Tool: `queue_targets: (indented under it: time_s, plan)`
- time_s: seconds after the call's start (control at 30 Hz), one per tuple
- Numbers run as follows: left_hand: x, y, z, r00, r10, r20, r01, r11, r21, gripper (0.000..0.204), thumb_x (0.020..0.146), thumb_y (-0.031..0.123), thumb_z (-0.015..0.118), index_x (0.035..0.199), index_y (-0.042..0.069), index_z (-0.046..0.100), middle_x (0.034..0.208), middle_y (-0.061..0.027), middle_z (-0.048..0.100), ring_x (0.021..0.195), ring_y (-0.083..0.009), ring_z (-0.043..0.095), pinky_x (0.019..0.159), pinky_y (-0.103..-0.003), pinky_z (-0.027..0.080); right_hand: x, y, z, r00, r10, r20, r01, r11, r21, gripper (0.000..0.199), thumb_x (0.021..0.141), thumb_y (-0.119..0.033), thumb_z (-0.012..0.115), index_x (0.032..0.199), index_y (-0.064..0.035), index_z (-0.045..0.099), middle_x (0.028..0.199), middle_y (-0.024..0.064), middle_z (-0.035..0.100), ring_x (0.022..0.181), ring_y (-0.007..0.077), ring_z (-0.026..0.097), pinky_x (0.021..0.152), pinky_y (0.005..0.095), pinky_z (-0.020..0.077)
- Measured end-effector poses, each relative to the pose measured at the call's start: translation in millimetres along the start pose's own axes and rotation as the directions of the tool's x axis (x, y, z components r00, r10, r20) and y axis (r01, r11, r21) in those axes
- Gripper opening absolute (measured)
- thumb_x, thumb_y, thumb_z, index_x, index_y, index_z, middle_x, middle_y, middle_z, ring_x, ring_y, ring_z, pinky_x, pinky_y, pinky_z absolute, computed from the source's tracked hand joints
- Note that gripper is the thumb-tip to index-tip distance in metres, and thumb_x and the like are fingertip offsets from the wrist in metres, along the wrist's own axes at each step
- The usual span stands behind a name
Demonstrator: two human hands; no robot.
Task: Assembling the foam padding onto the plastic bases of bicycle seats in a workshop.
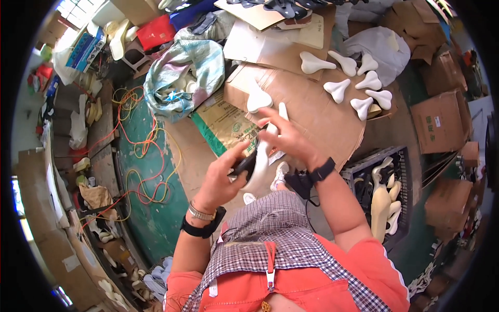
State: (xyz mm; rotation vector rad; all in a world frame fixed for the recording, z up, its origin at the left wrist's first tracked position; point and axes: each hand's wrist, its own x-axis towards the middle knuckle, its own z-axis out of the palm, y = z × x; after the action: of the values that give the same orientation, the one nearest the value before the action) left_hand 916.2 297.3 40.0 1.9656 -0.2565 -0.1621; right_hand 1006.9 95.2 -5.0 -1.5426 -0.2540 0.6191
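surface: overlapping brown cardboard [322, 127], in a cluttered workroom with green floor [148, 226]. writing: print on a tan-and-green sack [221, 122]; green characters on a carton [442, 124], right. edges: cardboard's right rim near a dark crate [404, 171]; cardboard spans between the hands and loose white saddle-shaped pieces [338, 90]. in hand: white elongated piece [264, 156], before the apron [260, 216]; left hand [215, 177] clasps a black object [247, 165] beside it; right hand [292, 141] touches its upper part, grip cannot be told.
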Motion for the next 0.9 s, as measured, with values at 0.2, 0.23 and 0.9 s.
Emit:
queue_targets:
  time_s: [0.2, 0.23, 0.9]
  plan:
    - [5.6, 3.8, 8.6, 0.981, 0.139, -0.136, -0.11, 0.973, 0.201, 0.045, 0.07, -0.001, 0.066, 0.113, 0.004, 0.057, 0.084, -0.0121, 0.059, 0.073, -0.0254, 0.06, 0.064, -0.032, 0.049, -10.1, 5.6, 16.4, 0.987, -0.134, -0.093, 0.143, 0.985, 0.098, 0.066, 0.081, -0.038, 0.067, 0.128, 0.0002, 0.042, 0.108, 0.0087, 0.052, 0.093, 0.0137, 0.053, 0.081, 0.0256, 0.045]
    - [6.5, 5.2, 10.1, 0.981, 0.136, -0.138, -0.107, 0.974, 0.202, 0.045, 0.07, -0.001, 0.066, 0.113, 0.004, 0.057, 0.084, -0.0121, 0.059, 0.073, -0.0254, 0.06, 0.064, -0.032, 0.049, -12.6, 5.3, 16.6, 0.987, -0.133, -0.089, 0.142, 0.985, 0.099, 0.066, 0.081, -0.038, 0.067, 0.128, 0.0002, 0.042, 0.108, 0.0087, 0.052, 0.093, 0.0137, 0.053, 0.081, 0.0256, 0.045]
    - [20.6, -18.7, -36.7, 0.657, -0.194, -0.729, -0.132, 0.922, -0.364, 0.013, 0.082, 0.005, 0.065, 0.094, 0.001, 0.063, 0.086, -0.0016, 0.062, 0.078, -0.0095, 0.057, 0.063, -0.022, 0.046, -49.8, 9.1, -22.4, 0.931, -0.133, -0.339, 0.22, 0.948, 0.232, 0.062, 0.084, -0.042, 0.062, 0.127, 0.0006, 0.046, 0.113, 0.009, 0.056, 0.101, 0.0123, 0.054, 0.086, 0.025, 0.0435]
